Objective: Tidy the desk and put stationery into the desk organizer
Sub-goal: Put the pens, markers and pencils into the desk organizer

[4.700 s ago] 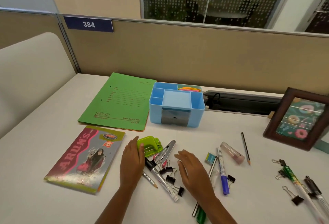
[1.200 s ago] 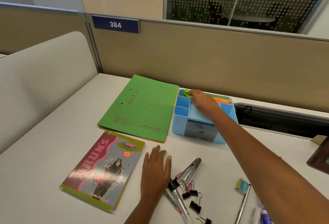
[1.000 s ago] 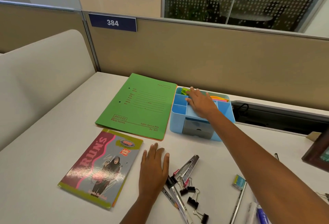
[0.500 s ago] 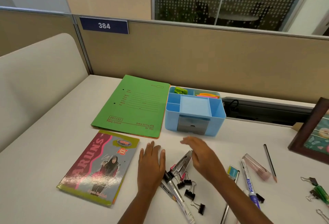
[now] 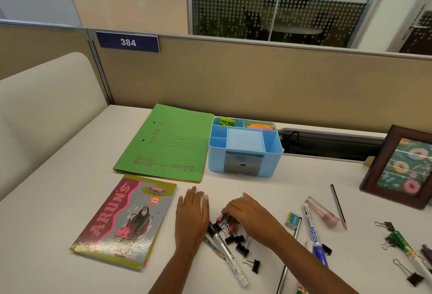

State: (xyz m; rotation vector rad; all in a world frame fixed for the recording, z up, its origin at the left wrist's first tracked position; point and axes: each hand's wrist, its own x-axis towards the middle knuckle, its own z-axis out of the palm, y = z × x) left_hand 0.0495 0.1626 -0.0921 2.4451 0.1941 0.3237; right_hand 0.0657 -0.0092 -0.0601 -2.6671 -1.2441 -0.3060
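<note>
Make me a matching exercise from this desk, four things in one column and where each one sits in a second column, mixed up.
Things
1. punch
2. sticky notes
3. folder
4. pencil

Places
A. flat on the desk, left of the organizer
B. organizer, back right compartment
C. on the desk, near the frame
D. organizer, back left compartment

Pairs: 1-D, 2-B, 3-A, 4-C
</note>
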